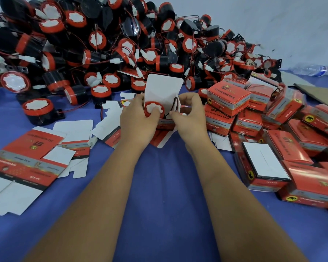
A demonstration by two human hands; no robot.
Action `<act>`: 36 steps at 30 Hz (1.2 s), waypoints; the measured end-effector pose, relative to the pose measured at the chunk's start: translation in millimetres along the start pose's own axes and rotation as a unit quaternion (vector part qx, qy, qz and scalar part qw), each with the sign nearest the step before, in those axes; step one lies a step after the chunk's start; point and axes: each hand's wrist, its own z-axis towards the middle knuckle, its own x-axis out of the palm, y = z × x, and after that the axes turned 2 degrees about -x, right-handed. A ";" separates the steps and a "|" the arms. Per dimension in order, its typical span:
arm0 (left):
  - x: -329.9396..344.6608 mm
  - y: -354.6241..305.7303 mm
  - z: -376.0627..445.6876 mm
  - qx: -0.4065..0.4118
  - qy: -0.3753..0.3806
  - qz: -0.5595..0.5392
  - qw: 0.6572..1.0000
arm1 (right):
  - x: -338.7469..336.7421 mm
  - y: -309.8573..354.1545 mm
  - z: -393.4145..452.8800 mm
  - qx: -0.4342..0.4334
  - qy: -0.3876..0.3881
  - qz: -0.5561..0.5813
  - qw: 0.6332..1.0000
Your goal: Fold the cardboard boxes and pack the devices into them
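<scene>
At the middle of the blue table stands a small red cardboard box (164,87) with its white lid flap upright. A round red and black device (153,109) with a white centre sits in the box's open top. My left hand (136,118) grips the box's left side, its thumb pressing on the device. My right hand (187,112) holds the right side and pinches the device's dark wire (175,104) at the opening. The box's lower part is hidden behind my hands.
A big heap of loose devices (102,44) fills the back of the table. Flat unfolded boxes (27,163) lie at the left. Several closed red boxes (273,129) are piled at the right. A plastic bottle (312,69) lies at the far right.
</scene>
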 end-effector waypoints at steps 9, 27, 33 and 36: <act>-1.4 -5.7 -1.7 -0.086 0.029 -0.165 0.982 | 4.2 -9.4 -0.4 -0.046 0.066 -0.099 0.992; -19.8 3.4 6.7 -0.066 -0.006 -0.235 0.970 | -17.7 2.4 12.1 0.128 0.147 0.062 0.979; -20.5 8.8 1.8 0.173 0.050 0.155 0.971 | -22.9 -6.7 -2.1 0.007 0.197 -0.078 0.977; -18.7 12.3 4.4 0.175 0.043 0.149 0.972 | -17.4 -10.3 -1.8 -0.039 0.155 -0.113 0.981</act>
